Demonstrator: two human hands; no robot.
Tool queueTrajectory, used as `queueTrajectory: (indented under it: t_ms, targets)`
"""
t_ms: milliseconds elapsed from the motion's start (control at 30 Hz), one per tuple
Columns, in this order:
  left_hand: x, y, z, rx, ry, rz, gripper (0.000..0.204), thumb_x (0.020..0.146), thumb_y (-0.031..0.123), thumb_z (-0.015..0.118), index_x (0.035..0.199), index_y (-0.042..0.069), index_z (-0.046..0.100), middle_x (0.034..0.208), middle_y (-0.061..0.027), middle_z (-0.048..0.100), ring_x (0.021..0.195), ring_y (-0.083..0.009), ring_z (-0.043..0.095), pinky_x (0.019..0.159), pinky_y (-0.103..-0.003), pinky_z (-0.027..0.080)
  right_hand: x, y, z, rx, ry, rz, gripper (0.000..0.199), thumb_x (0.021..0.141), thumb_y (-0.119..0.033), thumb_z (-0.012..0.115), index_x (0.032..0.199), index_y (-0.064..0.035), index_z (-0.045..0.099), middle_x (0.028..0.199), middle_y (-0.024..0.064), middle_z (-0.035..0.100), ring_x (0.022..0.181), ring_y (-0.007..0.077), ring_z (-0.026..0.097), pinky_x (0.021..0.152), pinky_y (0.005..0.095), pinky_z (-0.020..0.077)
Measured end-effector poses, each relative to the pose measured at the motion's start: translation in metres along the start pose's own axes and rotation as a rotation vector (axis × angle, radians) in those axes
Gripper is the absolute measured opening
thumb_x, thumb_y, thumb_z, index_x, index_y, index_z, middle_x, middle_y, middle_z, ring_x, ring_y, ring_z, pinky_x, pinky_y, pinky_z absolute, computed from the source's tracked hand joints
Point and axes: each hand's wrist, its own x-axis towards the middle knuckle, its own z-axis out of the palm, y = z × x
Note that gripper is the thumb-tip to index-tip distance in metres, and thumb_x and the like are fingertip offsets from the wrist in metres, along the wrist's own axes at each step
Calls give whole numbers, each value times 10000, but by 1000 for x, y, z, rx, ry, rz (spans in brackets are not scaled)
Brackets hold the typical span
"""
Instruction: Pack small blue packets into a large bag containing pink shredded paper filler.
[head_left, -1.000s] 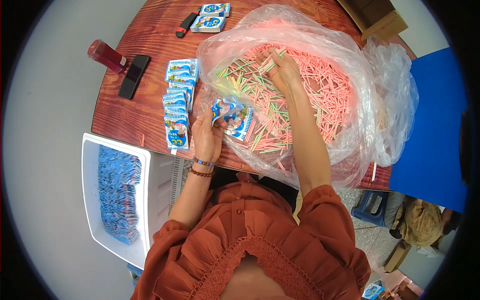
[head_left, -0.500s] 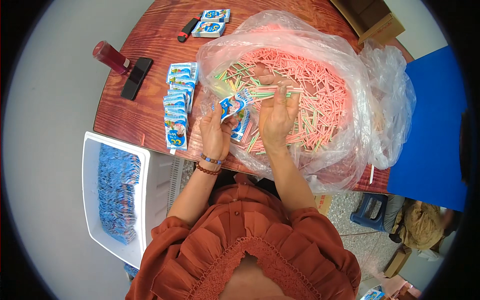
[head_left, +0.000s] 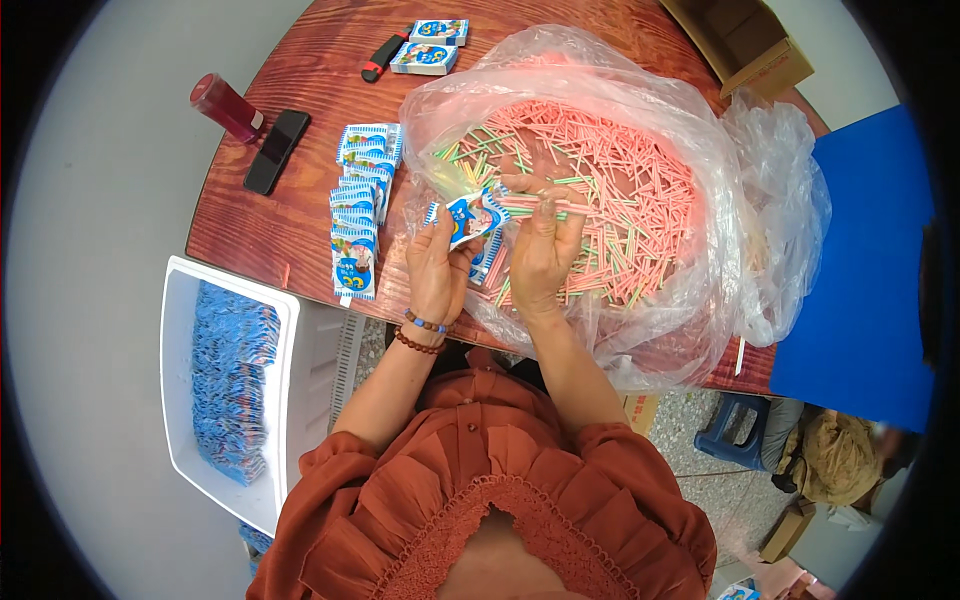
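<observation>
My left hand (head_left: 436,268) is closed on a small blue-and-white packet (head_left: 474,219), tilted up to the right. My right hand (head_left: 545,254) pinches a bundle of thin pink, white and green sticks (head_left: 530,206) with thumb and fingers. The bundle's left end is at the packet's right end, seemingly inside its mouth. Another blue-and-white packet (head_left: 488,258) lies partly hidden behind my left hand. Beneath and beyond both hands, a large clear plastic bag (head_left: 720,215) lies open, full of loose pink sticks (head_left: 650,180) with some green and yellow ones.
Overlapping blue-and-white packets (head_left: 354,262) lie in a column on the wooden table (head_left: 310,60). Farther left are a phone (head_left: 276,152) and a red bottle (head_left: 226,107). A cutter (head_left: 384,58) lies beside two small packs (head_left: 424,58). A white foam box (head_left: 287,350) holds many packets.
My right hand has shifted slightly left toward the packet, and less of the stick bundle shows between them. The packet in my left hand has turned a little flatter.
</observation>
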Motion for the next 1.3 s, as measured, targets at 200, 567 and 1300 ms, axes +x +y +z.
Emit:
queueTrajectory:
  t_ms: [200,567,1300]
  targets:
    - [1,-7,6,-26,21,49,303,991,249,510,1132,-10,581,1051,-91,655,872,-163,616,746,-302,510,-9,-3,12,-113,11,111,152,1006,-101,380,1119,-42,462,1315,229,519,1344,305,373,1145,405,177]
    - [17,-15,-15,-422,-89,-80,327,986,258,508,1217,28,537,1167,-85,622,1060,-200,600,900,-388,505,14,-11,4,-364,-257,238,484,1009,-293,399,1360,39,423,1434,185,410,1371,270,337,1135,395,234]
    - [-77,71,-123,1014,495,655,367,862,94,662,1202,16,549,1148,-99,580,1042,-214,554,926,-351,419,-56,58,79,-573,-677,695,228,877,-183,605,823,32,657,650,113,648,484,119,587,428,249,433]
